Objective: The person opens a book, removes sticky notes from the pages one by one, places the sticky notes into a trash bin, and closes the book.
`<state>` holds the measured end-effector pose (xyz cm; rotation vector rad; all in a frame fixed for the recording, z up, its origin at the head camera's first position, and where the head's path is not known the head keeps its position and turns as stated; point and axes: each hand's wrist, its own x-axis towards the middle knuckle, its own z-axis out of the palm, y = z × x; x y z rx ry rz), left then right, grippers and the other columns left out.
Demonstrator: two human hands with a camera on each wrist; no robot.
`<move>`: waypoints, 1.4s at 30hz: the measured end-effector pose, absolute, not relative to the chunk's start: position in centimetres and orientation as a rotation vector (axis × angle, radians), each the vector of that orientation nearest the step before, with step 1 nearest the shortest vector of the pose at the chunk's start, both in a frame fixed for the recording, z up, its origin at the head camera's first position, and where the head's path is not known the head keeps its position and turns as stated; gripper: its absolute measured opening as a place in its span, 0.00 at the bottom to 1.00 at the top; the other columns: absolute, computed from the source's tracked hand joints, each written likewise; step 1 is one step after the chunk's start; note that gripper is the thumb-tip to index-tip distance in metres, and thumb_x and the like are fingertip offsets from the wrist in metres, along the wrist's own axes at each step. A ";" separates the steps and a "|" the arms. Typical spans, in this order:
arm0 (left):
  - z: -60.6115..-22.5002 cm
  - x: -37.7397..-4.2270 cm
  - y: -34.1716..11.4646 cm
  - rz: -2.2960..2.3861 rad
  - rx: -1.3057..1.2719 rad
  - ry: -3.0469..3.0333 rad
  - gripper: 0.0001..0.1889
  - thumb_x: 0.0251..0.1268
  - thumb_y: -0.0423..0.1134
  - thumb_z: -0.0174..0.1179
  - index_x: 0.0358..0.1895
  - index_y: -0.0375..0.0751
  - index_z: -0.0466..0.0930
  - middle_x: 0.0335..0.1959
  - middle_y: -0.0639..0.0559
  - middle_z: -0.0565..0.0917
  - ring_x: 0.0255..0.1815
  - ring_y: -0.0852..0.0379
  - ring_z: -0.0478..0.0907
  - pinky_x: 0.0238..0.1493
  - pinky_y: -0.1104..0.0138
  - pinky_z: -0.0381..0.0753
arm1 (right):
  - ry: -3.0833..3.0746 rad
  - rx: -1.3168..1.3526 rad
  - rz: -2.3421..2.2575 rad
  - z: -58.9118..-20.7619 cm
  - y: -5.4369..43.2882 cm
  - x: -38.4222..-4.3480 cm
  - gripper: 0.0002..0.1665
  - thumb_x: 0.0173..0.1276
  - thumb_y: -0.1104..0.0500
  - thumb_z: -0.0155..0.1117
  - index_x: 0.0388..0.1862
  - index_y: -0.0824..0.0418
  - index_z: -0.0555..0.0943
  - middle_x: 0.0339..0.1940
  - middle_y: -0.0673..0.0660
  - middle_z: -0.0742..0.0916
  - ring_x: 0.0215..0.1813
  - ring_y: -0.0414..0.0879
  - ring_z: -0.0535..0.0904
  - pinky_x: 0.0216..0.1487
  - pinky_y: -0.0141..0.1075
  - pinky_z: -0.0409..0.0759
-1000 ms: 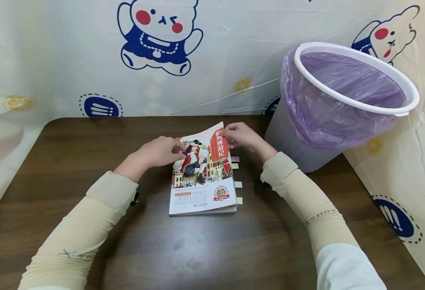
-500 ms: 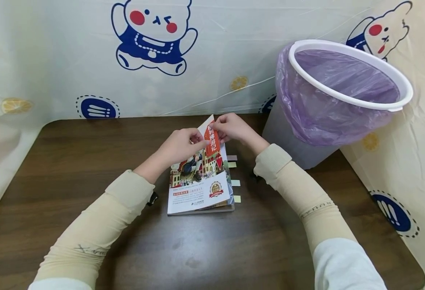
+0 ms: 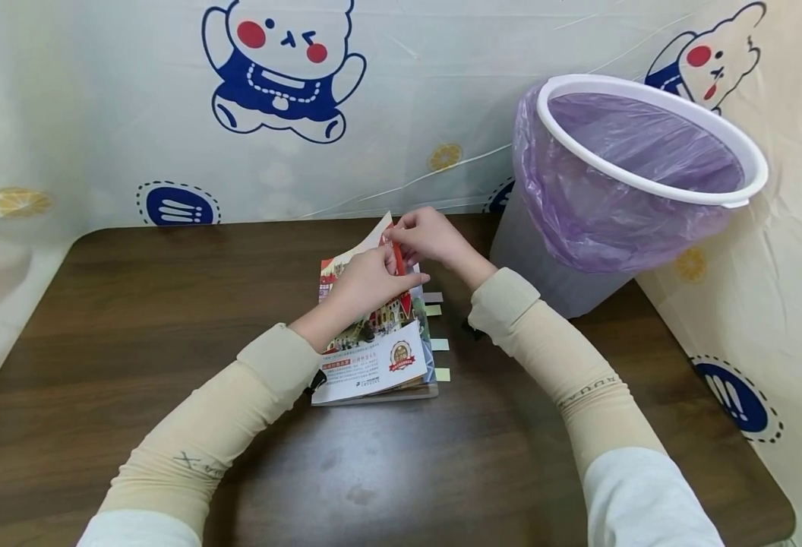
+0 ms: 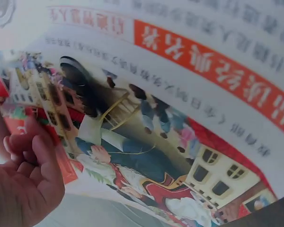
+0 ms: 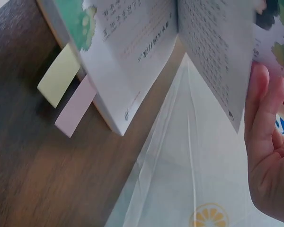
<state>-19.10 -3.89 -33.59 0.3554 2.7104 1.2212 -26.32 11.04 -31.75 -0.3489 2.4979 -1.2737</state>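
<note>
A paperback book lies on the table, its illustrated front cover lifted at the right side. My right hand pinches the cover near its top right corner. The right wrist view shows my right fingers against the raised leaves, with printed pages below. My left hand lies over the cover, its thumb stretched to the right past the edge. In the left wrist view, my left fingers curl close to the red title panel; whether they grip the cover is hidden.
Several sticky tabs stick out from the book's right edge. A bin with a purple bag and a white rim stands at the back right. A patterned cloth hangs behind the brown table.
My left hand has moved right, from the cover's left edge towards my right hand. The cover's right side has risen, showing more of the leaves beneath it.
</note>
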 end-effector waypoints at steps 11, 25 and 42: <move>-33.6 -19.3 -4.6 1.222 0.391 2.692 0.13 0.67 0.40 0.63 0.27 0.41 0.70 0.18 0.53 0.69 0.18 0.57 0.65 0.24 0.65 0.65 | 2.437 -0.355 -1.326 -31.9 11.2 -26.4 0.18 0.77 0.54 0.64 0.36 0.69 0.88 0.24 0.58 0.88 0.22 0.43 0.84 0.35 0.40 0.87; -33.4 -19.4 -6.4 1.339 0.333 2.522 0.11 0.71 0.36 0.58 0.30 0.38 0.69 0.21 0.50 0.76 0.24 0.53 0.77 0.26 0.66 0.73 | 2.364 -0.253 -1.360 -33.1 12.8 -26.4 0.13 0.77 0.62 0.63 0.48 0.72 0.87 0.34 0.62 0.90 0.30 0.45 0.88 0.40 0.38 0.87; -32.6 -18.7 -11.5 1.514 0.265 2.344 0.11 0.76 0.32 0.58 0.36 0.34 0.66 0.30 0.44 0.83 0.29 0.57 0.79 0.33 0.65 0.81 | 2.470 -0.246 -1.193 -35.4 14.7 -26.3 0.09 0.72 0.65 0.69 0.47 0.69 0.88 0.46 0.65 0.87 0.36 0.52 0.87 0.49 0.46 0.85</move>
